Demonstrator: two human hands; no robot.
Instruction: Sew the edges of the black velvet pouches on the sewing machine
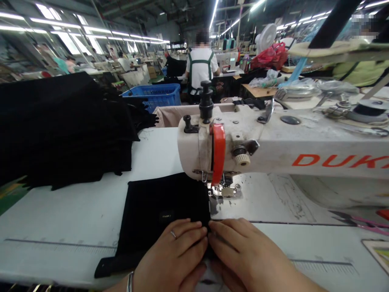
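Lying flat left of the needle area, in the lower middle of the frame, the black cloth piece [152,198] has its right edge running up the frame to just beside the presser foot [226,191]. Its top edge slants slightly, rising to the right, and its left edge leans outward toward the bottom. My hands cover its lower right part, so I can't tell which way its long axis runs. A small label [166,216] sits near its middle, the lettering too small to read. A dark strip [118,263] juts out at the lower left. My left hand [179,253] rests on the cloth, fingers close together; my right hand [246,247] meets it at the right edge, fingertips nearly touching. Whether my thumbs pinch the cloth, I can't tell. The sewing machine [267,129] reaches in from the right of the frame, over the white table [60,219]. Pink-handled snips [370,225] lie at the right. A stack of black pieces [69,129] fills the upper left, near a blue basket [165,93].
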